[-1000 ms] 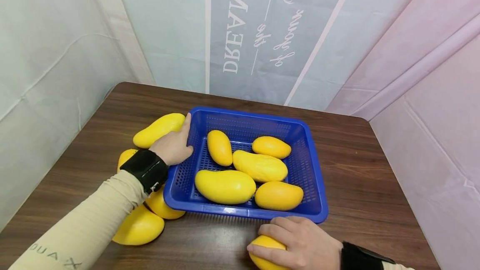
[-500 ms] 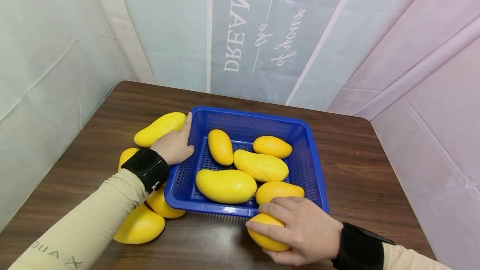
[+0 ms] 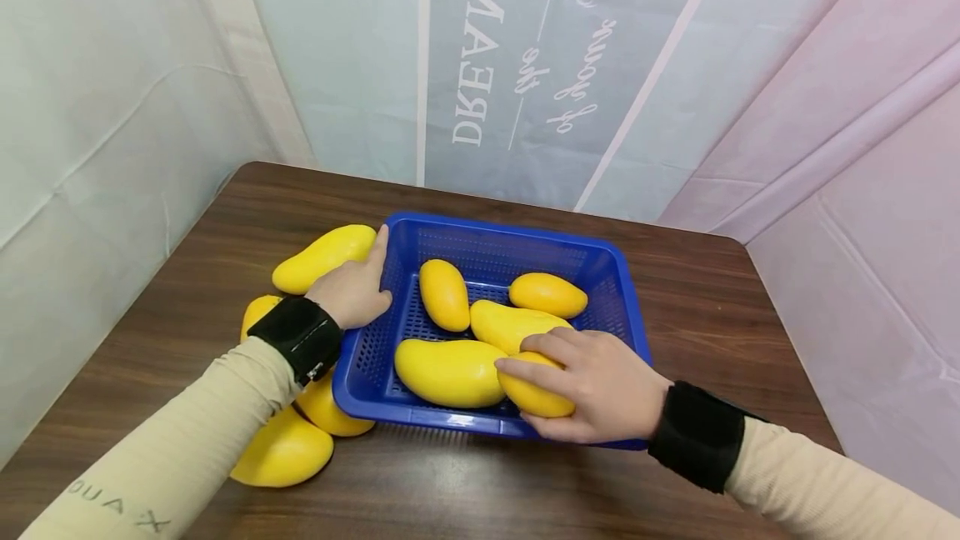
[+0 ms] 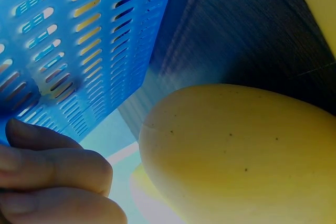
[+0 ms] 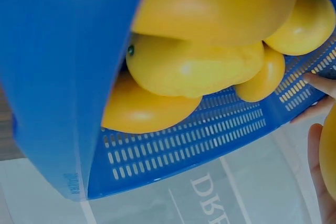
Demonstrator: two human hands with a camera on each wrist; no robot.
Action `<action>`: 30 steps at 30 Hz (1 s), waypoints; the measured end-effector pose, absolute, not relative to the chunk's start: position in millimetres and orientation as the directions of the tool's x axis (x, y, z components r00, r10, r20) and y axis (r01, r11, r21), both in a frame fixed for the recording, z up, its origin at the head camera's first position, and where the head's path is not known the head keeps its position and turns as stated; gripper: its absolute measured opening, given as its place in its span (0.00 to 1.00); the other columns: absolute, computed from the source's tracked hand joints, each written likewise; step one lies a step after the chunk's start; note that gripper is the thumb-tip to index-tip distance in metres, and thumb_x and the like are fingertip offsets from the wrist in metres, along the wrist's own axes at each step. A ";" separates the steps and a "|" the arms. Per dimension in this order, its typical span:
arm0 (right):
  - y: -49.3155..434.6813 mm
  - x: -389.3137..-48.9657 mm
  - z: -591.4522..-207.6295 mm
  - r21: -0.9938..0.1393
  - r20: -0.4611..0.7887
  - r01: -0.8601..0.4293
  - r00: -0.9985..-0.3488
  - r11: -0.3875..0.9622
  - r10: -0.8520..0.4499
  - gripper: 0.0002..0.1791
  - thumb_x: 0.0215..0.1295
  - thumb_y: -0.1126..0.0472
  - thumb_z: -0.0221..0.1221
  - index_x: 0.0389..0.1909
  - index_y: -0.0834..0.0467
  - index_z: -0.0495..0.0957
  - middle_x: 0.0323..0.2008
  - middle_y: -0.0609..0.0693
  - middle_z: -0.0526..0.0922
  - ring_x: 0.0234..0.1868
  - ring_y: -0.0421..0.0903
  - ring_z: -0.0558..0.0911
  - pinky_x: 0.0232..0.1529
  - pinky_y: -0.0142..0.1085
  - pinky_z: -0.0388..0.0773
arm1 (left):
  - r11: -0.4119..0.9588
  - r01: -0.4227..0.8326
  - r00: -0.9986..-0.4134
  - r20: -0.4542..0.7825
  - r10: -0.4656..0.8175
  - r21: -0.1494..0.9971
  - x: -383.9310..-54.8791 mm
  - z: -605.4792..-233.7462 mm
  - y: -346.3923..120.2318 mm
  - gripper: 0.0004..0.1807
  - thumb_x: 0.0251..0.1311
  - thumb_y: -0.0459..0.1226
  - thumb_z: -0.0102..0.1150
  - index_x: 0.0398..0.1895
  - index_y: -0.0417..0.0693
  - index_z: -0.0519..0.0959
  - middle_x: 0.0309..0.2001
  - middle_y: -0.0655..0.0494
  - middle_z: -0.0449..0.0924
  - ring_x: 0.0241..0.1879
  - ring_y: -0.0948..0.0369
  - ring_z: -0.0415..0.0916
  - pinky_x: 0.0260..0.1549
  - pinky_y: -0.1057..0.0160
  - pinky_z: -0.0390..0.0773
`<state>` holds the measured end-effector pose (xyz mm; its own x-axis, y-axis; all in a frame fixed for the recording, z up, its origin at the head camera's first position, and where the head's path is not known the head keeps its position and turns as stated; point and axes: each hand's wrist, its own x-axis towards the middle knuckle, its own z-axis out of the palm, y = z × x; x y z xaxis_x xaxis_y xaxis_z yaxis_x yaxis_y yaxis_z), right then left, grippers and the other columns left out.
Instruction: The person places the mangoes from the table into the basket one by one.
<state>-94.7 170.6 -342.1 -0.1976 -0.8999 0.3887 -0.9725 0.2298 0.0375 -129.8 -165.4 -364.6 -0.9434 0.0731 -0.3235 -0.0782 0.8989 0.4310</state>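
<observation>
A blue plastic basket [image 3: 480, 421] with slotted walls holds several yellow mangoes, among them a large mango [image 3: 450, 373] near its front. My left hand [image 3: 351, 293] grips the basket's left rim, thumb inside; in the left wrist view its curled fingers [image 4: 58, 169] lie against the outer wall. My right hand [image 3: 600, 386] grips a mango [image 3: 536, 386] over the basket's front right part. That held mango [image 5: 329, 153] shows at the right edge of the right wrist view. The hand and its load hide a mango below them.
Several mangoes lie left of the basket on the brown wooden table [image 3: 697, 315]: one mango [image 3: 322, 258] behind the left hand, another mango [image 3: 285, 448] at the front. A printed curtain [image 3: 525, 65] hangs behind the table.
My right hand has lifted the mango from the table in front of the basket and carried it up and forward over the front rim. The left hand stays on the basket.
</observation>
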 end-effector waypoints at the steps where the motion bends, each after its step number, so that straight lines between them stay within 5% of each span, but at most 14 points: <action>1: 170.3 -97.0 -342.4 0.038 0.382 -0.972 -0.201 0.233 -0.902 0.28 0.60 0.42 0.62 0.60 0.47 0.76 0.42 0.47 0.82 0.37 0.41 0.79 0.33 0.31 0.79 | 0.899 -0.077 -0.944 -0.323 0.073 0.430 -130.2 -365.0 -165.3 0.53 0.65 0.39 0.50 0.78 0.54 0.20 0.16 0.55 0.70 0.11 0.58 0.70 0.12 0.66 0.67; 15: 154.2 -126.8 -344.0 0.038 0.352 -0.965 -0.231 0.260 -0.907 0.33 0.51 0.46 0.69 0.60 0.50 0.77 0.41 0.49 0.82 0.36 0.44 0.80 0.32 0.34 0.80 | 0.904 -0.056 -0.949 -0.303 0.083 0.423 -130.3 -364.7 -165.8 0.52 0.64 0.38 0.49 0.79 0.50 0.23 0.15 0.55 0.70 0.11 0.59 0.68 0.11 0.67 0.64; 30: 128.5 -167.3 -354.2 0.069 0.328 -0.939 -0.298 0.337 -0.896 0.29 0.58 0.46 0.66 0.60 0.51 0.77 0.41 0.51 0.82 0.38 0.48 0.82 0.34 0.38 0.81 | 0.905 -0.058 -0.949 -0.304 0.081 0.422 -130.1 -364.4 -164.9 0.52 0.64 0.38 0.49 0.78 0.51 0.23 0.15 0.55 0.70 0.10 0.59 0.68 0.11 0.67 0.65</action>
